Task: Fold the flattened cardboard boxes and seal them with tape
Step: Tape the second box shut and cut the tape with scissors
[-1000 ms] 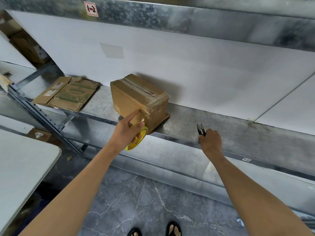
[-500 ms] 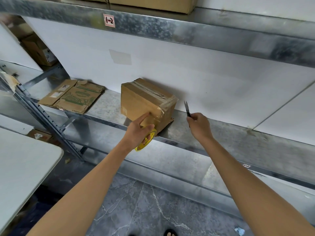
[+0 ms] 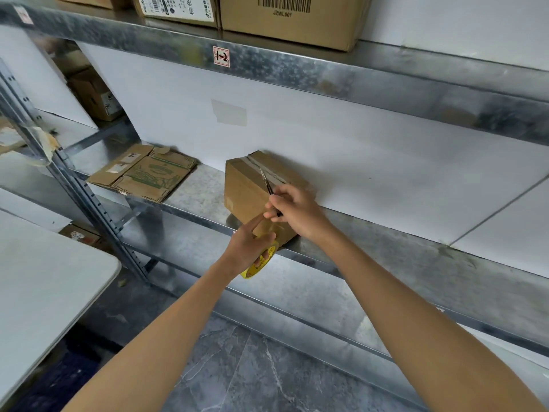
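A folded brown cardboard box [image 3: 246,188] stands on the metal shelf [image 3: 386,251], with tape along its top seam. My left hand [image 3: 248,248] grips a yellow tape roll [image 3: 261,261] at the box's lower front corner, index finger stretched against the box face. My right hand [image 3: 294,208] holds small black scissors [image 3: 266,182] in front of the box, blades pointing up and left over its front edge. Flattened cardboard boxes [image 3: 145,172] with green print lie on the shelf to the left.
A grey table [image 3: 44,281] stands at lower left. The upper shelf carries large cardboard boxes [image 3: 285,19]. The shelf upright [image 3: 89,203] runs diagonally at left. A white wall panel backs the shelf. Grey marble floor lies below.
My right hand moved left with the scissors, from the shelf edge to the front of the box. My left hand stayed on the tape roll at the box corner. The view tilted upward.
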